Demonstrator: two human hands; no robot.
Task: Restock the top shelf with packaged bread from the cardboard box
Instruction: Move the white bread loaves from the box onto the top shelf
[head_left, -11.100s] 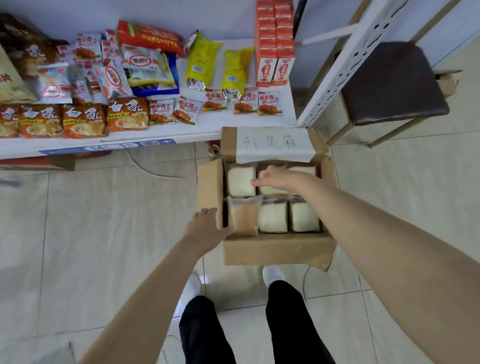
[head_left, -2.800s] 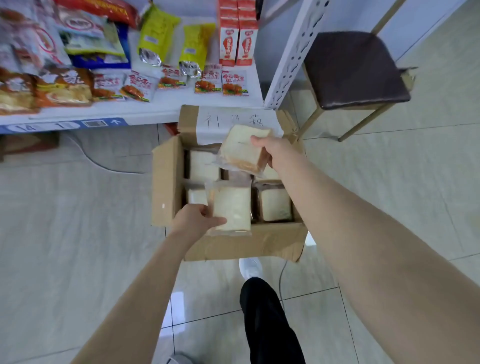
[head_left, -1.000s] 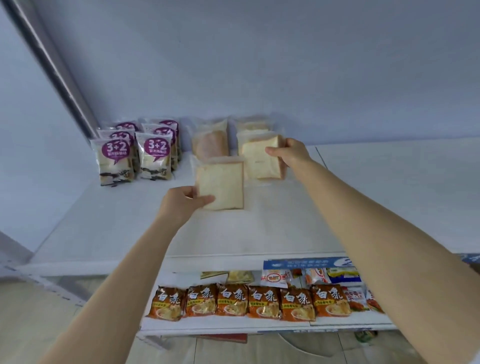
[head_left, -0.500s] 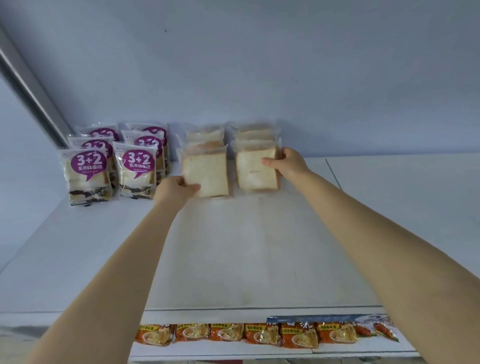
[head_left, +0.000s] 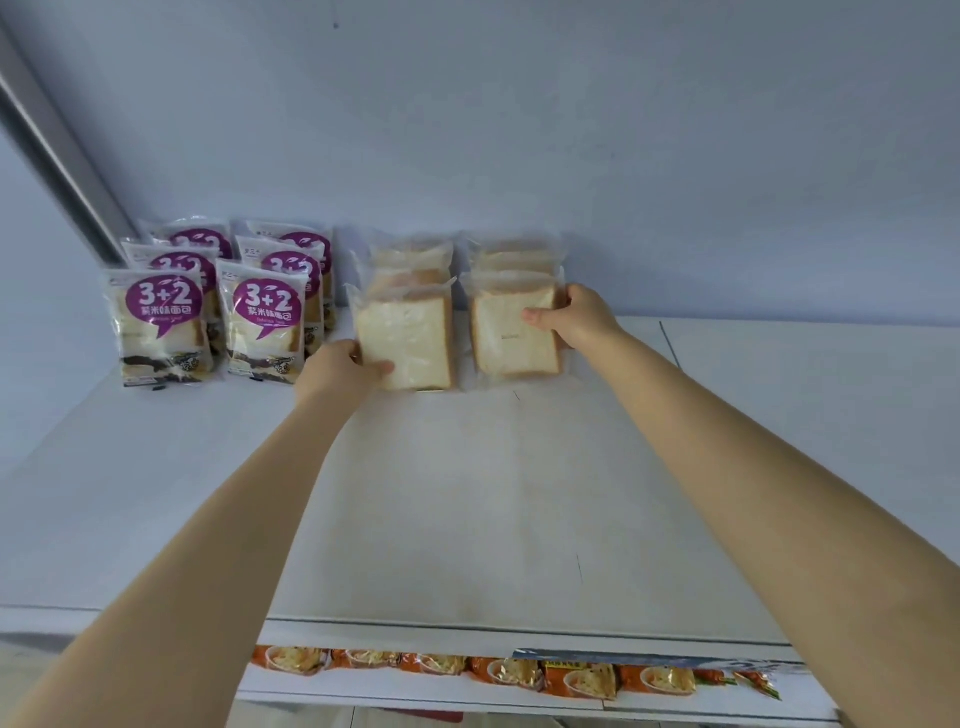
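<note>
Two rows of clear-wrapped white bread stand upright at the back of the white top shelf (head_left: 467, 493). My left hand (head_left: 340, 371) grips the lower left corner of the front pack of the left row (head_left: 408, 340). My right hand (head_left: 576, 317) holds the right edge of the front pack of the right row (head_left: 511, 335), thumb across its face. Both packs rest on the shelf, leaning against the packs behind them (head_left: 413, 260). The cardboard box is out of view.
Several purple-labelled "3+2" bread packs (head_left: 265, 325) stand in two rows to the left, beside a grey upright post (head_left: 62, 156). A pale wall rises behind. Orange noodle packets (head_left: 579, 678) line the lower shelf below the front edge.
Both hands still hold their packs, which now stand upright at the front of the two rows. My head has come closer, so the shelf looks larger.
</note>
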